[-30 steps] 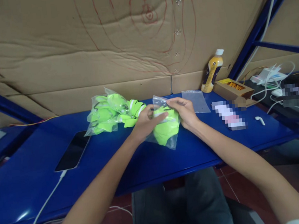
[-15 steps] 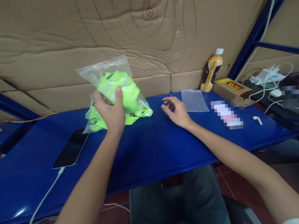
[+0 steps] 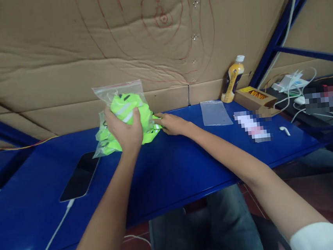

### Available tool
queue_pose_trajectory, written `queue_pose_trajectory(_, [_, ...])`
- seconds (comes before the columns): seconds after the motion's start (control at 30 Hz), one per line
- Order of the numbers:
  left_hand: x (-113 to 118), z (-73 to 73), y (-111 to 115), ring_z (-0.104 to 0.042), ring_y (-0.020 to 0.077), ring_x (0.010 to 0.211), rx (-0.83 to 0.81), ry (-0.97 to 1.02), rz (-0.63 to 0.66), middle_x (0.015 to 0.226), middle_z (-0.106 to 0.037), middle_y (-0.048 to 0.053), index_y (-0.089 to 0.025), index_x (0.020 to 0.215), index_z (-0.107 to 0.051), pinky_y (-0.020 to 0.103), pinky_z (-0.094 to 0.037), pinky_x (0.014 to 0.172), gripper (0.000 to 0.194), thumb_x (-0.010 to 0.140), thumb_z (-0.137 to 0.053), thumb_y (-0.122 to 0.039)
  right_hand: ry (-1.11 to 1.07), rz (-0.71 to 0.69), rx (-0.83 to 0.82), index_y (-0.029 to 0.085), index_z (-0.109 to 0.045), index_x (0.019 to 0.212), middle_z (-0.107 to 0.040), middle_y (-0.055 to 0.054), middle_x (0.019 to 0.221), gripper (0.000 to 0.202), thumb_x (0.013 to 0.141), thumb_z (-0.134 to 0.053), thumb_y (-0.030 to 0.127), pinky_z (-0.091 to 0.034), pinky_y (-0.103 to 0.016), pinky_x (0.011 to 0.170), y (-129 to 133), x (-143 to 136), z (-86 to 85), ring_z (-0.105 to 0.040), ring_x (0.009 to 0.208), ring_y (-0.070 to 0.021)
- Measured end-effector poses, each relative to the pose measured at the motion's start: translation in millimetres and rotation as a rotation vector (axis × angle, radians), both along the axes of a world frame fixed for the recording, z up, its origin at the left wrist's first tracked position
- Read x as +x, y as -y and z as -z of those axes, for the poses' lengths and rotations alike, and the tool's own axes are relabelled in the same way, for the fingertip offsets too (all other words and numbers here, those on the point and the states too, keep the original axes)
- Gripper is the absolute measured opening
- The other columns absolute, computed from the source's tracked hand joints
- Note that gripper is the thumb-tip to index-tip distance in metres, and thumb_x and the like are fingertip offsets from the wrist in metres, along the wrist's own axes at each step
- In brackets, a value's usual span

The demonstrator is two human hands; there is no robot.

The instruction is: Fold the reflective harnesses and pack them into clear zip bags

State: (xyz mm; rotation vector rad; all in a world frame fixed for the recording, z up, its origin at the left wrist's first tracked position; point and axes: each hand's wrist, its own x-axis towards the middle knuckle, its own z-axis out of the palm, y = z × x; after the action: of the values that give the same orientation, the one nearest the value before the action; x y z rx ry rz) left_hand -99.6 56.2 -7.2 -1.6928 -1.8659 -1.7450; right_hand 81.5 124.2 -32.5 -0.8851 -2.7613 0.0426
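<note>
My left hand is wrapped round a clear zip bag with folded neon-yellow fabric and grey reflective strips inside. Behind and below it, more neon-yellow material, partly in clear plastic, lies on the blue table. My right hand reaches in from the right, its fingers closed at the right edge of the yellow material with reflective strips. A flat clear bag lies on the table to the right of that hand.
A phone with a white cable lies at the left. Toward the right are a yellow bottle, an open cardboard box, a blurred-out item and a white earbud. Cardboard stands behind the table.
My right hand has moved left from above the table to the yellow material, and its fingers have closed there. My left hand has lowered slightly with the filled bag.
</note>
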Motion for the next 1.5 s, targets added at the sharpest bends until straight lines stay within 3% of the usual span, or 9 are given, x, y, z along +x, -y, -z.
queue_pose_trajectory(0.2, [5.8,-2.2,3.8,-0.047,0.0442,0.150,-0.079,-0.064,-0.039,0.160,-0.049,0.027,-0.010,0.161,-0.033,0.061,-0.033,0.127,0.087,0.090,-0.067,-0.047,-0.280,0.210,-0.185,0.013,-0.068,0.117,-0.076,-0.017,0.118,0.026,0.094,-0.059,0.009,-0.058,-0.038,0.096,-2.7,18.2,-19.0,-0.073,0.112,-0.0294])
queue_pose_trajectory(0.37, [20.6,-9.4,4.9,-0.049,0.0504,0.138,-0.201,-0.338,-0.167,0.129,-0.067,0.031,-0.003,0.146,-0.058,0.069,-0.035,0.117,0.077,0.092,-0.064,-0.058,-0.580,0.372,-0.492,0.019,-0.056,0.084,-0.064,-0.003,0.063,0.009,0.091,-0.054,0.016,-0.047,-0.024,0.046,-17.1,72.4,-68.9,-0.068,0.057,-0.0192])
queue_pose_trajectory(0.5, [35.0,-15.9,-16.1,-0.046,0.0563,0.136,-0.269,-0.510,-0.186,0.114,-0.073,0.034,-0.002,0.120,-0.070,0.078,-0.031,0.110,0.055,0.095,-0.056,-0.050,-0.960,0.394,-0.616,0.020,-0.058,0.077,-0.063,-0.002,0.057,0.010,0.079,-0.067,0.019,-0.039,-0.024,0.036,-20.0,107.6,-96.8,-0.061,0.046,-0.0183])
queue_pose_trajectory(0.8, [42.0,-7.2,-57.7,-0.042,0.0588,0.144,-0.233,-0.625,-0.029,0.133,-0.070,0.026,-0.018,0.101,-0.079,0.087,-0.018,0.114,0.024,0.083,-0.069,-0.030,-1.531,0.272,-0.269,0.025,-0.059,0.093,-0.068,-0.003,0.082,0.039,0.083,-0.073,0.059,-0.051,-0.029,0.050,-32.6,144.4,-136.7,-0.072,0.074,-0.0215])
queue_pose_trajectory(0.93, [38.7,-11.0,-66.1,-0.044,0.0592,0.142,-0.264,-0.559,0.029,0.130,-0.069,0.029,-0.015,0.107,-0.080,0.085,-0.021,0.116,0.034,0.089,-0.070,-0.041,-1.554,0.209,-0.302,0.026,-0.054,0.093,-0.065,-0.003,0.089,0.027,0.090,-0.062,0.052,-0.053,-0.028,0.054,-16.8,144.4,-151.2,-0.070,0.076,-0.0176])
queue_pose_trajectory(1.1, [55.3,-54.1,-57.8,-0.060,0.0338,0.137,0.082,-0.156,0.360,0.142,-0.067,0.016,-0.023,0.142,-0.065,0.055,-0.042,0.122,0.046,0.107,-0.049,-0.049,-1.392,0.133,-0.560,0.024,-0.054,0.100,-0.061,0.000,0.082,0.043,0.084,-0.077,0.057,-0.046,-0.028,0.049,-5.6,112.7,-145.2,-0.061,0.062,-0.0152])
queue_pose_trajectory(1.3, [63.5,-105.2,-27.3,-0.055,0.0399,0.144,0.079,-0.425,0.573,0.149,-0.064,0.012,-0.024,0.145,-0.064,0.056,-0.040,0.126,0.074,0.081,-0.086,-0.055,-1.287,0.026,-0.862,0.023,-0.054,0.092,-0.055,0.004,0.069,0.050,0.076,-0.084,0.059,-0.036,-0.025,0.042,-2.8,90.4,-138.2,-0.051,0.052,-0.0115])
queue_pose_trajectory(1.4, [52.9,-110.5,-21.8,-0.063,0.0371,0.134,0.093,-0.498,0.584,0.141,-0.072,0.010,-0.023,0.141,-0.070,0.055,-0.044,0.120,0.057,0.091,-0.075,-0.048,-1.219,0.024,-0.976,0.024,-0.049,0.081,-0.047,0.006,0.059,0.047,0.077,-0.082,0.057,-0.023,-0.024,0.038,-1.0,90.9,-137.8,-0.039,0.043,-0.0086])
queue_pose_trajectory(1.5, [44.9,-108.0,-23.7,-0.072,0.0343,0.117,0.033,-0.385,0.544,0.119,-0.080,0.007,-0.026,0.123,-0.079,0.051,-0.050,0.114,0.038,0.090,-0.074,-0.043,-1.130,0.068,-0.804,0.023,-0.052,0.080,-0.053,0.004,0.062,0.052,0.088,-0.073,0.070,-0.035,-0.024,0.040,4.5,93.0,-141.5,-0.048,0.049,-0.0114])
